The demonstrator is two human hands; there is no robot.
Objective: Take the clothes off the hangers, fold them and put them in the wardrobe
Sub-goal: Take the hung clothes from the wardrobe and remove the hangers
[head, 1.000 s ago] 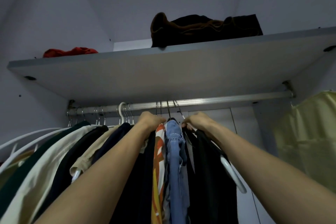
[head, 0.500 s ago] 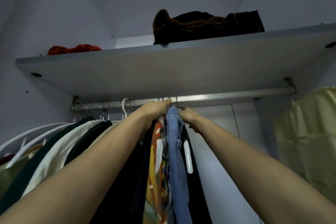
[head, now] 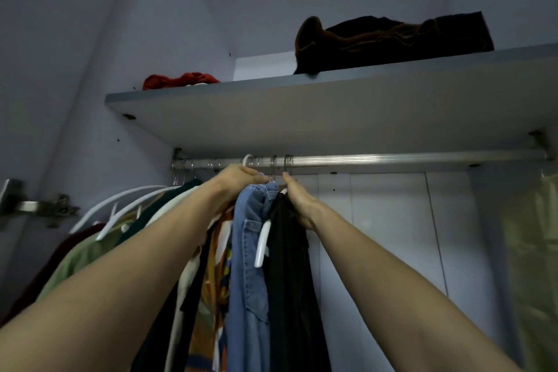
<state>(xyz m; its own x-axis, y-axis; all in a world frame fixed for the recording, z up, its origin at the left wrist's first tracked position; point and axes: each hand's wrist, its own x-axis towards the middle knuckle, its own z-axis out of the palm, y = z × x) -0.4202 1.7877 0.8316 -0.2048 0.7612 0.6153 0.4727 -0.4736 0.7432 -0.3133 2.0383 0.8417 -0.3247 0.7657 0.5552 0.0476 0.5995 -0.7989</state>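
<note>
Up at the metal rail [head: 377,158] now, everything counted from there. Far left beneath it, bare white hangers [head: 120,205] and a run of green and cream shirts. Next along, the left hand [head: 241,180] sits just under the rail, fingers curled over the tops of the bunched clothes; what exactly they pinch is hidden, so I can't tell. Hard beside it hangs the blue denim garment [head: 250,251], a white hanger arm [head: 262,244] poking out below its shoulder. Then the black garment [head: 290,266], last on the rail, with the right hand [head: 302,205] curled round its hanger neck right below the hook [head: 287,164].

The call here, I'd say: lift that one hook straight up and clear of the rail before pulling outward, left hand holding the denim back so neighbouring hooks don't snag. Support the garment's weight so it doesn't slide off.

Above the rail, the shelf [head: 302,106] carries a red bundle [head: 181,80] and a dark folded pile [head: 392,39].
</note>
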